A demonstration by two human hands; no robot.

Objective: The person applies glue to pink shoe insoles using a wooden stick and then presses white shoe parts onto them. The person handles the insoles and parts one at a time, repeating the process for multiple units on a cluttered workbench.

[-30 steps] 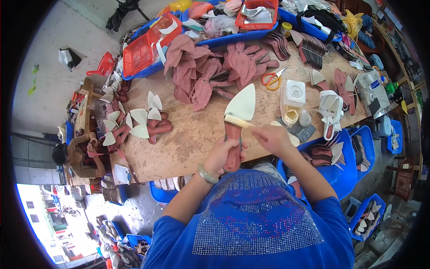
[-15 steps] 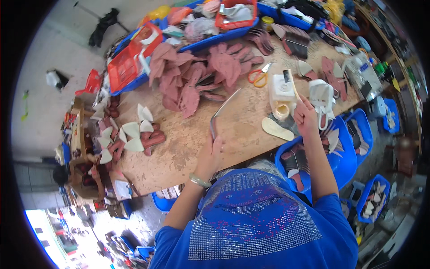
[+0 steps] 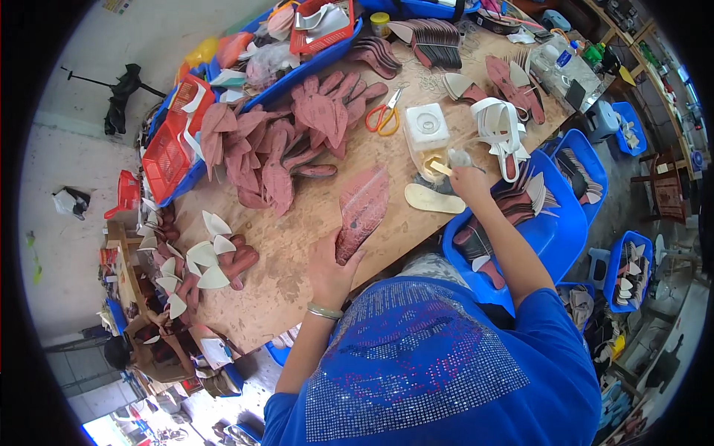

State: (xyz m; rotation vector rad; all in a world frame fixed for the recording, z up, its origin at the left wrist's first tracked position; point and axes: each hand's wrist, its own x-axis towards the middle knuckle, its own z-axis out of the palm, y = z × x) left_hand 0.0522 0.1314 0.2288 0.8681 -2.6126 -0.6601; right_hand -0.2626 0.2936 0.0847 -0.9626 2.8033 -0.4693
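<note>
My left hand (image 3: 332, 267) grips the heel end of a reddish-brown shoe insole (image 3: 364, 207), its broad face turned up above the table. The fingers of my right hand (image 3: 471, 186) are closed on a brush (image 3: 442, 169) with a pale, flat handle. Its tip is down at the amber-stained mouth of a white plastic container (image 3: 426, 125), and the bristles are hidden there. Just below that mouth, a cream insole (image 3: 433, 199) lies flat beside my right hand.
Orange-handled scissors (image 3: 383, 119) lie left of the container. A heap of reddish insoles (image 3: 279, 167) covers the table's far left; white-tipped pieces (image 3: 204, 260) lie nearer. White straps (image 3: 500, 130) sit at right. Blue tubs (image 3: 554, 238) stand beyond the right edge; red baskets (image 3: 165, 160) line the back.
My right hand has lowered the brush from upright to the container's mouth. My left hand has turned the insole from edge-on to face up. The whole view has shifted.
</note>
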